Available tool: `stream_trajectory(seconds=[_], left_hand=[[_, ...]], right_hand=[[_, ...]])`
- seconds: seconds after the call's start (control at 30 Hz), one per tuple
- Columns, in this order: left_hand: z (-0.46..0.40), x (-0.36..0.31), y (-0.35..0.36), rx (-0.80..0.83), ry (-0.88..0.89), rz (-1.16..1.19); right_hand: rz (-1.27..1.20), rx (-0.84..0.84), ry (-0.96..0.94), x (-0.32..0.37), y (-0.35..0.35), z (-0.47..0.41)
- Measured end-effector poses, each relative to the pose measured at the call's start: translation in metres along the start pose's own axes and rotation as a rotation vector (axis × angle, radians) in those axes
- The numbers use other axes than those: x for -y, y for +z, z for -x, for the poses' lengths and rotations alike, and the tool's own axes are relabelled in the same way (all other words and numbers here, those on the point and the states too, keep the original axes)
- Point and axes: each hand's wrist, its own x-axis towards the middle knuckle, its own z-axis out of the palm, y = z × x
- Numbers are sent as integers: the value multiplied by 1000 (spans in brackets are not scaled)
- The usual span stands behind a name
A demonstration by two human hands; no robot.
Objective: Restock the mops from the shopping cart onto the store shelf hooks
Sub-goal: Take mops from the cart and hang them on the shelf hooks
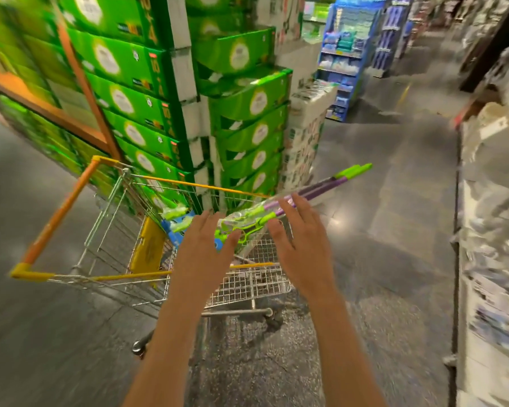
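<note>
Purple-and-green mops [312, 192] lie in cart [56, 218] beyond both open hands [253, 248].

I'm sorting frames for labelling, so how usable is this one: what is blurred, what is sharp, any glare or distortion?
Head view: motion blur smears the green boxes on the left and the shelf goods on the right; the left hand, right hand, mops and shopping cart stay fairly sharp; small ceiling-light glare spots on the floor; wide-angle bending tilts the stacks.

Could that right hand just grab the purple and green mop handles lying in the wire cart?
Probably yes. The open right hand hovers just over the purple and green mop handles, and nothing lies between them.
</note>
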Motion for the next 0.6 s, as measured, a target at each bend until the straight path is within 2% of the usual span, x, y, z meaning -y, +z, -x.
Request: stream_trajectory(seconds=[0.23,0.6], left_hand=[[-70,13,22,0,-56,3],[-241,48,39,-7,-97,-9]], right_hand=[[-19,93,-4,-19,37,-71],[23,185,-3,-36,121,-221]])
